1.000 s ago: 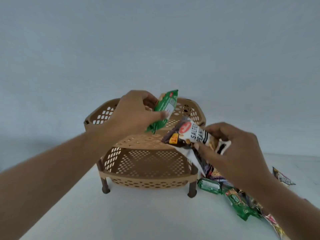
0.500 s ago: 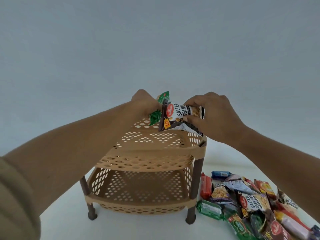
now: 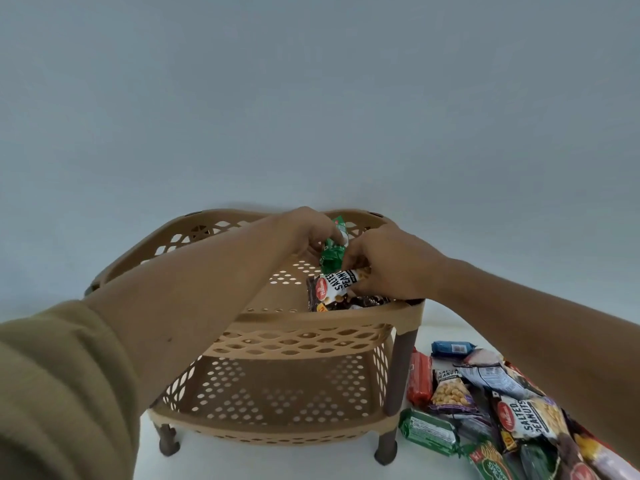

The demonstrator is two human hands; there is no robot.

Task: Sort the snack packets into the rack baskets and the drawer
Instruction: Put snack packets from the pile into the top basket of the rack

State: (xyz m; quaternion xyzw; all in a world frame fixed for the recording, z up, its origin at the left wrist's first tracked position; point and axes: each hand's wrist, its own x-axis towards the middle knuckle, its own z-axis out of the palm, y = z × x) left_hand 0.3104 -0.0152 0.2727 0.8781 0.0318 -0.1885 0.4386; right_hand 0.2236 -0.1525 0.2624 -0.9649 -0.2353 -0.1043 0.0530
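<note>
A tan two-tier plastic rack stands in the middle, its top basket (image 3: pixel 301 318) open to me and its lower basket (image 3: pixel 277 427) holding nothing. Both hands reach into the top basket. My left hand (image 3: pixel 308 230) grips a green snack packet (image 3: pixel 333 252), held upright just above the basket floor. Right beside it my right hand (image 3: pixel 388 261) holds a salted peanuts packet (image 3: pixel 334 289), whose lower end rests inside the basket near the front right rim. No drawer is in view.
A heap of several snack packets (image 3: pixel 505 410) lies on the white surface right of the rack, among them a red packet (image 3: pixel 419 379), a blue one (image 3: pixel 452 348) and a green one (image 3: pixel 427 433). A pale wall rises behind the rack.
Both hands have moved from in front of the rack down into the top basket, carrying the green packet and the peanuts packet. The view has tilted downward, revealing more of the heap.
</note>
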